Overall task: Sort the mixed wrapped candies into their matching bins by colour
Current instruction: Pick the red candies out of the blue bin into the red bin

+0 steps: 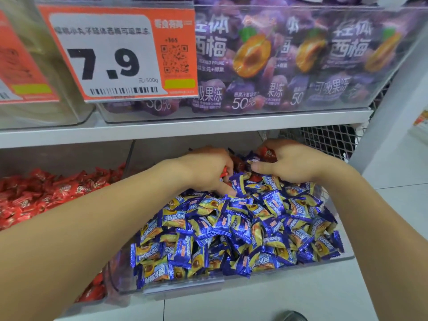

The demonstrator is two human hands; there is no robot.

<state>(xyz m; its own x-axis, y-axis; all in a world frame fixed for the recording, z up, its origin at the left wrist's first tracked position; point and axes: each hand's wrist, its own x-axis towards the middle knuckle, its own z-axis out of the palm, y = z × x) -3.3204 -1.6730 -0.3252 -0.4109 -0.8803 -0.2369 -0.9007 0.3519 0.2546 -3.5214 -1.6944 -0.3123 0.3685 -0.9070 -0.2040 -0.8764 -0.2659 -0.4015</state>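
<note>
A clear bin on the lower shelf is heaped with blue-and-yellow wrapped candies. A few red wrapped candies lie mixed in at the back of that heap. My left hand reaches into the back of the bin, fingers curled around red candies that show at its fingertips. My right hand is beside it at the back right and pinches a red candy. To the left, a neighbouring bin holds red wrapped candies.
Above, a clear bin holds purple prune jelly pouches, with an orange 7.9 price tag on its front. A white shelf edge runs just above my hands. A wire mesh panel stands behind the bin at right.
</note>
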